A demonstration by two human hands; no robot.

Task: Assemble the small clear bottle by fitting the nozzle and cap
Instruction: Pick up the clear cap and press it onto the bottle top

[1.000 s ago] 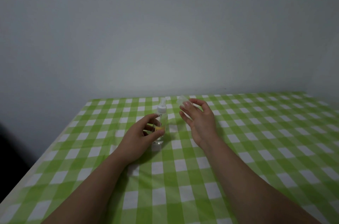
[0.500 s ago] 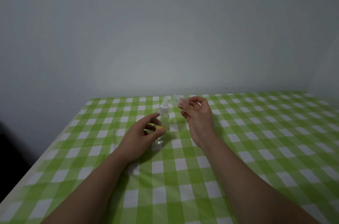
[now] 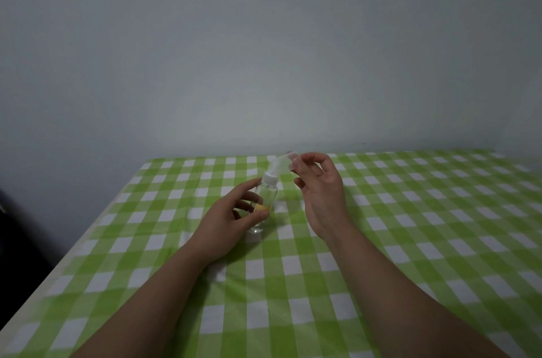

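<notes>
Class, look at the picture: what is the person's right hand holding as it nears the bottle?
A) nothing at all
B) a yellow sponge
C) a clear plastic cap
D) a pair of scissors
C: the right hand pinches a clear plastic cap in its fingertips, just above the white nozzle of the small clear bottle gripped by the left hand.

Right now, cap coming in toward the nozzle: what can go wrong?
1. The clear cap is pinched only at the right hand's fingertips and comes in tilted; it may go on crooked or catch the nozzle.
2. The left hand grips the bottle low, near its yellow label; a sideways push at the top could tip it.
3. If dropped, the see-through cap would be hard to spot on the checked cloth.
</notes>
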